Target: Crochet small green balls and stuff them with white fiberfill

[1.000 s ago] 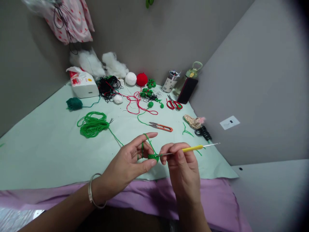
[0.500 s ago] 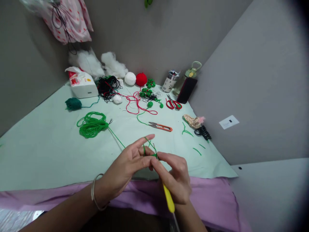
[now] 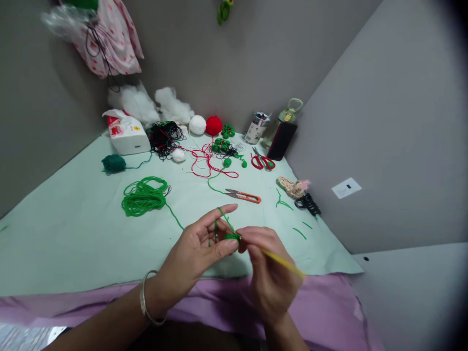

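Observation:
Between the thumb and fingers of my left hand (image 3: pixel 199 248) a small green crochet piece (image 3: pixel 231 237) is pinched. Green yarn loops over the raised index finger and around another finger. It trails back to a loose skein of green yarn (image 3: pixel 144 196) on the left of the table. My right hand (image 3: pixel 272 273) grips a crochet hook (image 3: pixel 283 263) by its yellow handle, which points to the lower right. Its tip is at the green piece, mostly hidden by the fingers. Both hands are close together above the table's front edge.
Orange thread snips (image 3: pixel 243 196) lie just beyond my hands. Red-handled scissors (image 3: pixel 262 160), a phone (image 3: pixel 282 141) and a hair clip (image 3: pixel 308 204) are to the right. At the back stand a tissue pack (image 3: pixel 127 134), a white yarn ball (image 3: pixel 197 125) and a red yarn ball (image 3: pixel 214 126).
My right hand has turned, swinging the yellow handle from pointing down towards me to pointing right. The green piece shows more between my left fingers. The view has tilted slightly up.

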